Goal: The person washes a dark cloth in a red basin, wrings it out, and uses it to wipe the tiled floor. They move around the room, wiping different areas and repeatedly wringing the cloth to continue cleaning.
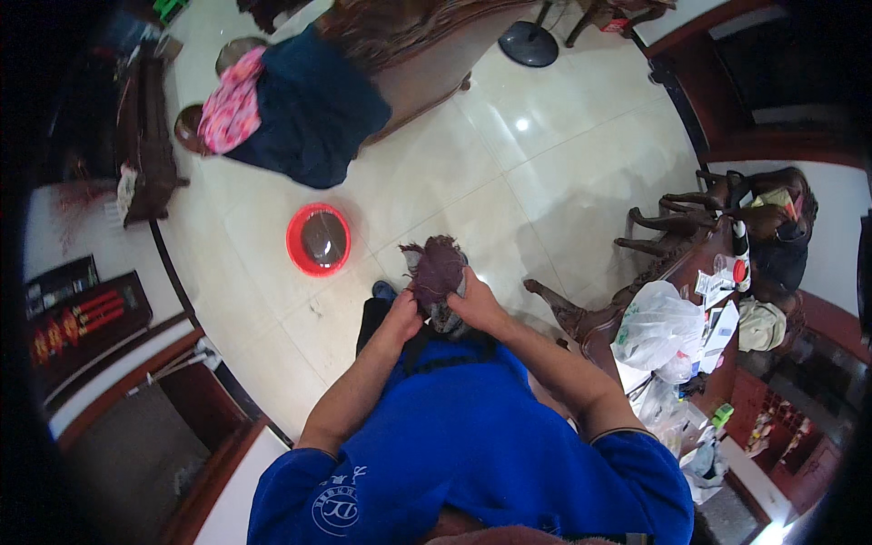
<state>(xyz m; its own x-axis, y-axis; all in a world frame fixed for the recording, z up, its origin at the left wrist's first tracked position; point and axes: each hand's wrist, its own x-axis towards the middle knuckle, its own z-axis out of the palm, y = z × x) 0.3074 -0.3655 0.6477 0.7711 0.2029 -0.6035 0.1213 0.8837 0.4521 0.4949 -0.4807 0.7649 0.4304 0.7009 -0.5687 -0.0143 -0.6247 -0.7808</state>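
Observation:
A bunched, frayed maroon cloth (438, 271) is held between my two hands, in front of my waist. My left hand (407, 315) grips its lower left side. On the right side, my right hand (473, 300) has its fingers closed around the cloth's edge, where a grey patterned part shows beneath. A red plastic basin (291, 238) with dark water in it stands on the tiled floor, ahead and to the left of my hands.
A carved wooden sofa (436, 82) draped with a dark cloth (313, 109) and a pink patterned cloth (235, 102) stands ahead. At right, a carved wooden table (723, 381) bears plastic bags (657, 323) and papers. A round black stand base (528, 44) rests on the floor.

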